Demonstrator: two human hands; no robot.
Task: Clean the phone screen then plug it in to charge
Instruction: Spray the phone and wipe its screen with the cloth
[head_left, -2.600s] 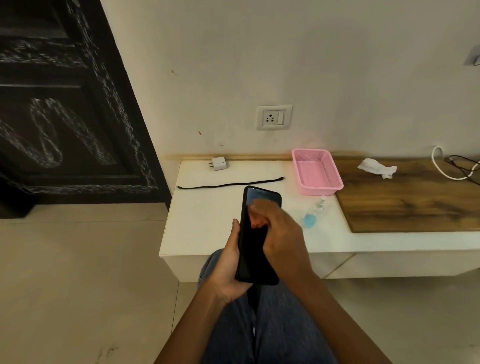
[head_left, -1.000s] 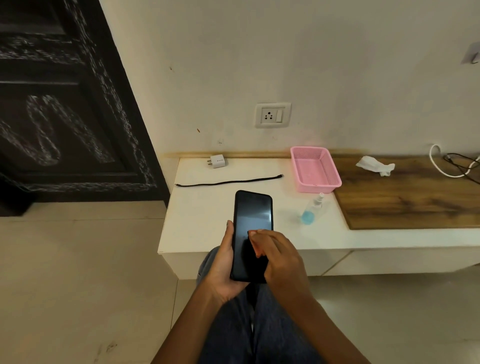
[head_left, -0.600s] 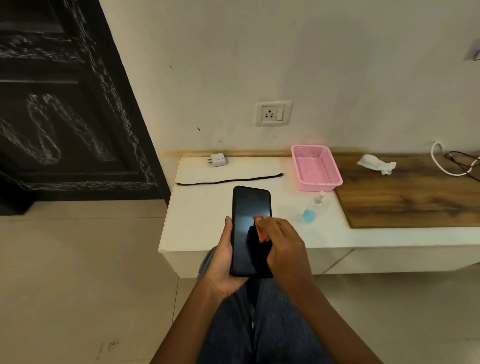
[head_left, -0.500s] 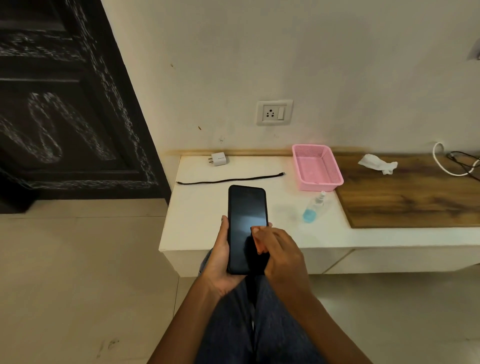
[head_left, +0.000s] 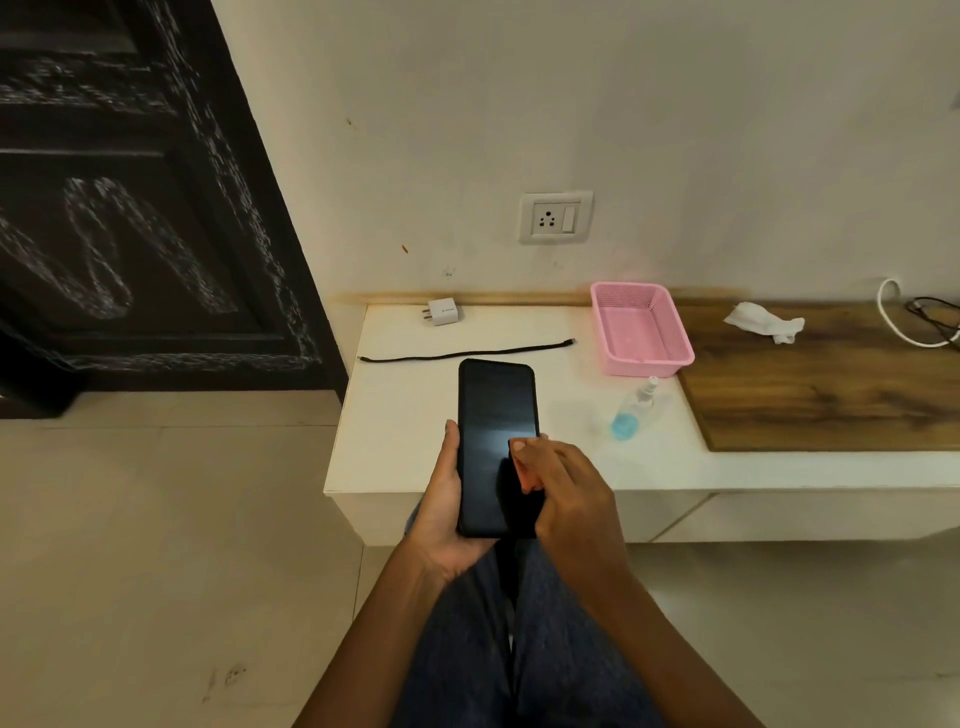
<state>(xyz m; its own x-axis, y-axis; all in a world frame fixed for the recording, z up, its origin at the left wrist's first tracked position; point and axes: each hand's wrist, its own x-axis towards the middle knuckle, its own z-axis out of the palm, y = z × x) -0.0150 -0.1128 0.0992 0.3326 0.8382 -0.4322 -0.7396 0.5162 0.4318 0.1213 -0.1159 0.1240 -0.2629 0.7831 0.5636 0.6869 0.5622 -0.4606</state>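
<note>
A black phone (head_left: 496, 415) with a dark screen stands upright over my lap, gripped from the left edge and underneath by my left hand (head_left: 447, 509). My right hand (head_left: 566, 483) has its fingers curled on the lower right of the screen, pinching what looks like a small orange cloth (head_left: 525, 475) against the glass. On the white shelf (head_left: 405, 415) behind lie a white charger adapter (head_left: 442, 312) and a straight black cable (head_left: 467, 354). A wall socket (head_left: 555, 217) with a switch sits above the shelf.
A pink basket (head_left: 644, 358) and a small spray bottle (head_left: 631, 410) with blue liquid stand right of the phone. A crumpled white tissue (head_left: 763, 322) lies on the wooden board (head_left: 831, 395); cords (head_left: 914, 322) trail at far right. A dark carved door (head_left: 130, 208) fills the left.
My right hand slid from the top of the screen down to its lower part and keeps rubbing there in small strokes. The phone shifted slightly left in my left hand.
</note>
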